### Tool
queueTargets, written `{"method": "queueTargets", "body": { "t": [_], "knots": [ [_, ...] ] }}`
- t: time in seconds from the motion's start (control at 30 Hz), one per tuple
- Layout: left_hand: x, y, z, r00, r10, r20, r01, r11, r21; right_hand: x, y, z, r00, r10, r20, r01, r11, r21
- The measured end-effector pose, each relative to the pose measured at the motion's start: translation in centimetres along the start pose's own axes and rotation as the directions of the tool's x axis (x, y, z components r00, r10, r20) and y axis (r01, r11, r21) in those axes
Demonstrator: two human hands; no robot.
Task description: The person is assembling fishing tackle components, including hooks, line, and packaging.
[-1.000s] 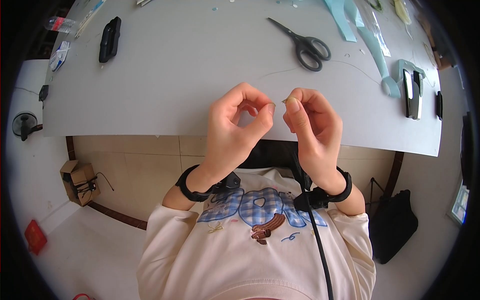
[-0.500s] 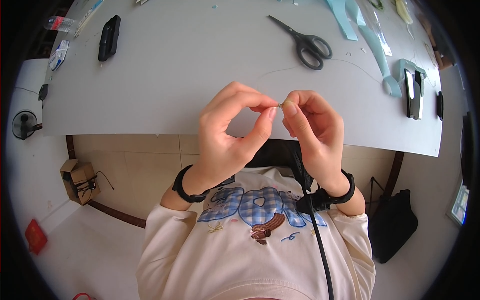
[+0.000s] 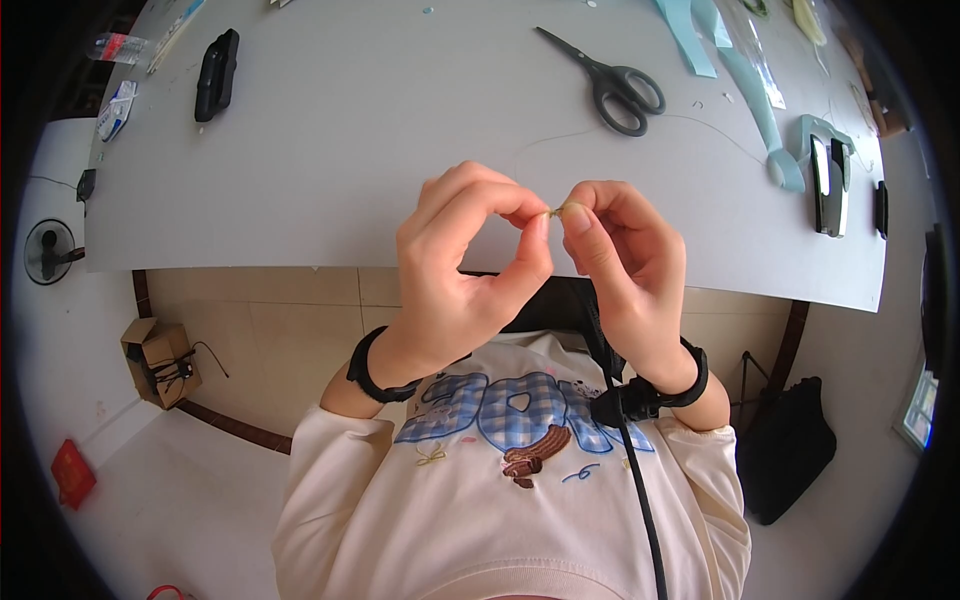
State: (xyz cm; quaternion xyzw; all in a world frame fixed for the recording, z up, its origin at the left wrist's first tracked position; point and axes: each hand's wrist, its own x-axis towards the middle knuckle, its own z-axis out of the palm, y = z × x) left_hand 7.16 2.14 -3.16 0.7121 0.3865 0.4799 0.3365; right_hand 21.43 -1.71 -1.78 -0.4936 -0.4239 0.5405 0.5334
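Note:
My left hand point(image 3: 465, 240) and my right hand point(image 3: 630, 255) meet just over the near part of the grey table point(image 3: 330, 180). Thumb and forefinger of each are pinched together. Between the two pinches shows a tiny yellowish-green strand point(image 3: 556, 212), its ends hidden by the fingertips; it is too small to make out further. Beyond my right hand lie black-handled scissors point(image 3: 600, 75), closed, blades pointing to the far left. A thin thread runs over the table around them.
Light blue ribbon point(image 3: 750, 92) trails down the right side toward a black and silver stapler point(image 3: 830, 185). A black oblong case point(image 3: 216, 75) and a clear bottle point(image 3: 120, 47) are at the far left. On the floor, lower left, stands a cardboard box point(image 3: 155, 365) with cables.
My left fingertips have drawn slightly to the left, away from the right ones, so more of the yellowish-green strand shows between them. My right hand is nearly still.

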Motion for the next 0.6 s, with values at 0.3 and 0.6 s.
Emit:
{"method": "queueTargets", "body": {
  "t": [0.3, 0.6],
  "knots": [
    [-0.10, -0.29, -0.16, 0.968, -0.209, 0.139, 0.245, 0.904, -0.350, 0.15, 0.23, 0.17, 0.998, 0.044, -0.045, -0.038, 0.992, 0.118],
    [-0.12, -0.33, -0.12, 0.954, -0.251, 0.166, 0.296, 0.885, -0.358, 0.20, 0.38, 0.28, 0.998, 0.050, -0.034, -0.045, 0.990, 0.132]
  ]
}}
